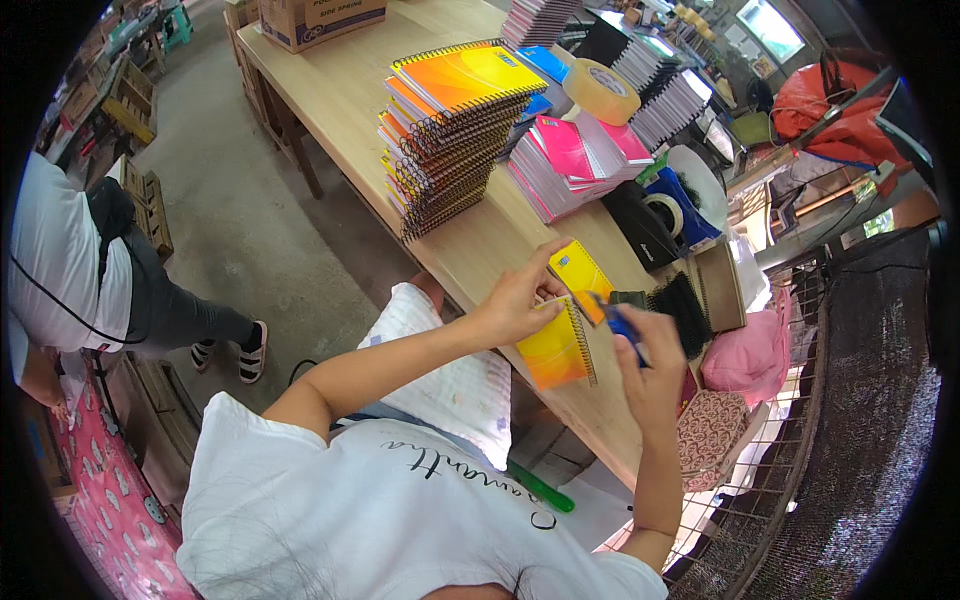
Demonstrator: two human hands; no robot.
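A small yellow-and-orange spiral notebook [553, 352] is tilted at the table's near edge, its coil along the right side. My left hand [518, 300] pinches it at the top corner. My right hand [652, 352] is closed around what look like blue-handled pliers [624, 328], slightly smeared by motion, with their tip near the notebook's coil. Just beyond, a second yellow spiral notebook [580, 268] lies on the table. A tall stack of yellow-orange spiral notebooks [450, 140] stands farther off to the left.
Pink notebooks [570, 165] are piled behind, with a large tape roll [601, 92] above them. Black coils [683, 308], a black box [640, 225] and a pink cloth bag [748, 358] crowd the right. A cardboard box [315, 22] sits at the far end; another person [150, 270] stands left.
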